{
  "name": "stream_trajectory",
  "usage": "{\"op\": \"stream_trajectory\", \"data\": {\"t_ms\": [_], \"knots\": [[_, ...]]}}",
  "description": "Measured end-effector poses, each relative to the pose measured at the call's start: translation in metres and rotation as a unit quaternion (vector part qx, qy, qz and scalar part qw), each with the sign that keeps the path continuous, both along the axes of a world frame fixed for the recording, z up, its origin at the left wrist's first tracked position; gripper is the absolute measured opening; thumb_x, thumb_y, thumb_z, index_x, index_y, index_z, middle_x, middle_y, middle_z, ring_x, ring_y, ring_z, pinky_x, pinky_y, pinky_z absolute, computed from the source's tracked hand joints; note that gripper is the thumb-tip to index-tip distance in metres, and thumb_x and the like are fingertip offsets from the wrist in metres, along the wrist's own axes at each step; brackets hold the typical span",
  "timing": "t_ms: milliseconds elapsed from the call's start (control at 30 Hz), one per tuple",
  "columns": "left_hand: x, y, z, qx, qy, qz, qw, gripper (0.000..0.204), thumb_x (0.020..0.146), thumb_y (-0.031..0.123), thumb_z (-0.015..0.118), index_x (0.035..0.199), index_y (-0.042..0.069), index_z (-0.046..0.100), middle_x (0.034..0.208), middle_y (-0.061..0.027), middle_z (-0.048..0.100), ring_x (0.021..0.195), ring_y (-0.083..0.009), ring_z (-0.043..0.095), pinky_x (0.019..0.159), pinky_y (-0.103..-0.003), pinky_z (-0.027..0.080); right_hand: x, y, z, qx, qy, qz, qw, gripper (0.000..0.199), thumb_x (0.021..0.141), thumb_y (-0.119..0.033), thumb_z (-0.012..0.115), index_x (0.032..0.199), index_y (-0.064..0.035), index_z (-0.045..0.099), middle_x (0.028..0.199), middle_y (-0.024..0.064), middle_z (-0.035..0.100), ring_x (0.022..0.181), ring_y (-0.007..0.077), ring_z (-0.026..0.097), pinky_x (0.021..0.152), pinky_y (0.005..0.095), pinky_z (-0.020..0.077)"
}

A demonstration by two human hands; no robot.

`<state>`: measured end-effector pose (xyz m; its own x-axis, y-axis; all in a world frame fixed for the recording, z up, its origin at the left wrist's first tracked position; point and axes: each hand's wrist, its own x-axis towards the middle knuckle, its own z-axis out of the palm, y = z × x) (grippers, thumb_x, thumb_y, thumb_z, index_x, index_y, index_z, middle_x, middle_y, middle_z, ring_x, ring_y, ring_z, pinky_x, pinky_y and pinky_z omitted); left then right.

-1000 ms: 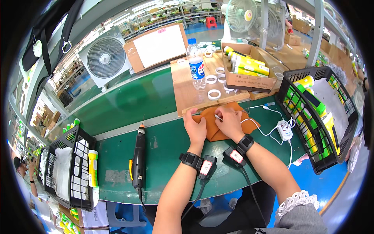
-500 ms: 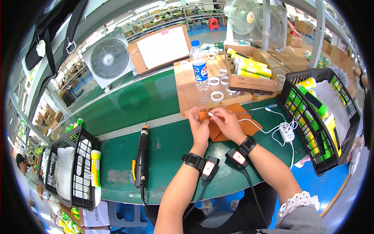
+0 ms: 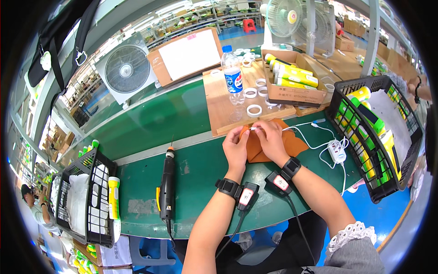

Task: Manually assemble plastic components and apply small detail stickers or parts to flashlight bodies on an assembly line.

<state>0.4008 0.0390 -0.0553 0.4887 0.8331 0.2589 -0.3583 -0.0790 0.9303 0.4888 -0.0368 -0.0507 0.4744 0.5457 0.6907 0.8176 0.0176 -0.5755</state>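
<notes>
1. Compared with half a second earlier, the white plug (image 3: 253, 129) had come closer to level, and the white cable (image 3: 289, 128) behind it left the right hand (image 3: 272, 142) higher up, over the far part of the orange cloth (image 3: 294, 145)
2. Right-hand fingers pinched the plug between thumb and forefinger, so that hand was the nearer one; the left hand (image 3: 235, 150) had its fingers pressed together on an orange edge, seemingly part of the same cloth
3. Between the two sets of fingertips sat the plug, just right of the left fingers and near the wooden board (image 3: 218, 109); whether its tip touched the orange edge could not be told
4. Its long axis ran roughly left to right, from one hand toward the other, with the tip pointing at the left fingers and the cable trailing off to the right
5. Most of the cloth lay below and right of the right hand on the green tabletop (image 3: 141, 182), while the cable curved past it toward the white power strip (image 3: 336, 151)
</notes>
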Motion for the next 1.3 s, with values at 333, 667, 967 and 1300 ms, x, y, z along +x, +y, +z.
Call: {"op": "stream_trajectory", "data": {"t_ms": [333, 667, 967, 1300], "knots": [[0.000, -0.002, -0.001, 0.019, 0.017, 0.001, 1.000, 0.026, 0.087, 0.017, 0.055, 0.102, -0.004, 0.061, 0.092, -0.0043, 0.062, 0.084, -0.0070, 0.053, 0.076, -0.021, 0.042, -0.001, -0.001, 0.004, 0.006, 0.045, 0.031, 0.998, 0.009, 0.083, -0.012, 0.049, 0.090, -0.0095, 0.054, 0.084, 0.0044, 0.055, 0.089, 0.0221, 0.049, 0.090, 0.0387, 0.0248], [0.000, -0.003, -0.001, -0.045, -0.041, -0.104, 0.993, 0.017, 0.086, 0.014, 0.056, 0.095, 0.001, 0.061, 0.091, -0.0033, 0.061, 0.084, -0.0080, 0.054, 0.077, -0.022, 0.042, 0.005, 0.003, -0.007, 0.067, 0.318, 0.236, 0.916, 0.007, 0.083, -0.007, 0.046, 0.088, -0.0052, 0.049, 0.080, 0.0031, 0.048, 0.080, 0.0120, 0.046, 0.075, 0.0220, 0.0332], [-0.006, -0.005, 0.006, -0.152, -0.080, -0.232, 0.958, 0.009, 0.088, 0.015, 0.051, 0.093, 0.007, 0.053, 0.088, 0.0010, 0.054, 0.083, -0.0061, 0.050, 0.075, -0.020, 0.040, 0.003, -0.002, 0.003, 0.074, 0.419, 0.314, 0.849, 0.009, 0.083, -0.007, 0.040, 0.087, -0.0062, 0.047, 0.080, -0.0027, 0.044, 0.080, 0.0057, 0.041, 0.072, 0.0186, 0.0319], [-0.005, -0.007, 0.007, -0.142, -0.069, -0.206, 0.966, 0.007, 0.085, 0.010, 0.048, 0.091, 0.008, 0.052, 0.080, 0.0033, 0.051, 0.072, -0.0040, 0.047, 0.065, -0.018, 0.037, 0.006, -0.003, 0.003, 0.046, 0.414, 0.324, 0.849, 0.009, 0.081, -0.007, 0.039, 0.087, -0.0055, 0.046, 0.081, -0.0023, 0.045, 0.078, 0.0058, 0.041, 0.072, 0.0185, 0.0320]]}}
